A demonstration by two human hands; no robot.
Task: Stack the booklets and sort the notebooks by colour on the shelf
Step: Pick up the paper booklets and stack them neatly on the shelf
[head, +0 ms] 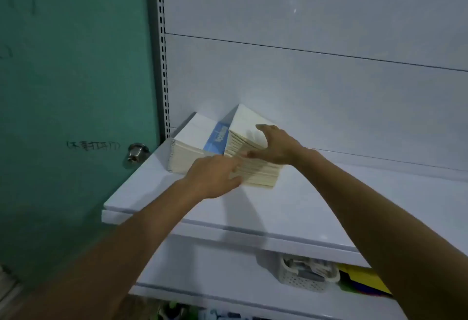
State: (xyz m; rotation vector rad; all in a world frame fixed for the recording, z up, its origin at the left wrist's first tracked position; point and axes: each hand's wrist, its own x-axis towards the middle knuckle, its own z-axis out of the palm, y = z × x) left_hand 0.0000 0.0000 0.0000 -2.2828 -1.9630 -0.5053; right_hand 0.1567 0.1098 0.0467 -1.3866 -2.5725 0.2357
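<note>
Two thick stacks of white booklets stand side by side at the back left of a white shelf [304, 208]. The left stack [192, 140] has a blue printed band on its top cover. The right stack [247, 127] leans against it, with its page edges fanned toward me. My right hand [273, 146] lies over the top front corner of the right stack, its fingers curled over the edge. My left hand [215, 176] presses against the front page edges of that same stack, fingers fairly straight.
A green door [76, 91] with a metal knob [136, 153] is left of the shelf's slotted upright [163, 66]. On the lower shelf sit a white perforated basket [306, 275] and yellow and coloured items [364, 281]. The rest of the top shelf is bare.
</note>
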